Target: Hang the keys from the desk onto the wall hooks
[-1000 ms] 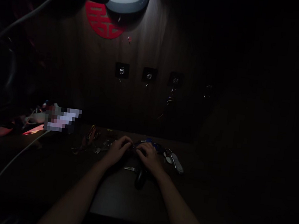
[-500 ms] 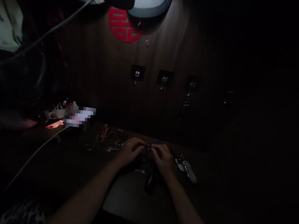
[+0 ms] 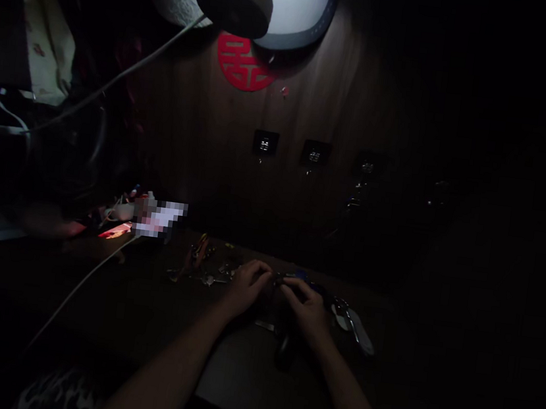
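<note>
My left hand (image 3: 247, 286) is over the dark table, thumb and fingers closed near a small dark piece (image 3: 279, 281). On the other side of that piece is my right hand (image 3: 307, 305), its fingertips pinched on it. The dim light hides what the piece is, and whether my left fingers touch it. Just beyond my right hand lies something blue (image 3: 301, 275). Below the hands are a small pale strip (image 3: 265, 325) and a dark rounded object (image 3: 283, 352). A pale, long item with a shiny metal part (image 3: 359, 331) rests to the right.
Pliers-like tools with orange handles (image 3: 197, 253) and small metal bits (image 3: 208, 280) lie left of the hands. Farther left a lit, blurred-out screen (image 3: 160, 218) has a white cable (image 3: 81, 287). A lamp (image 3: 234, 1) hangs above; dark sockets (image 3: 265, 144) line the wooden wall.
The whole view has shifted, so everything sits a little farther right and lower. Both hands stay around the small piece; a blue spot seen between the fingertips earlier now looks dark.
</note>
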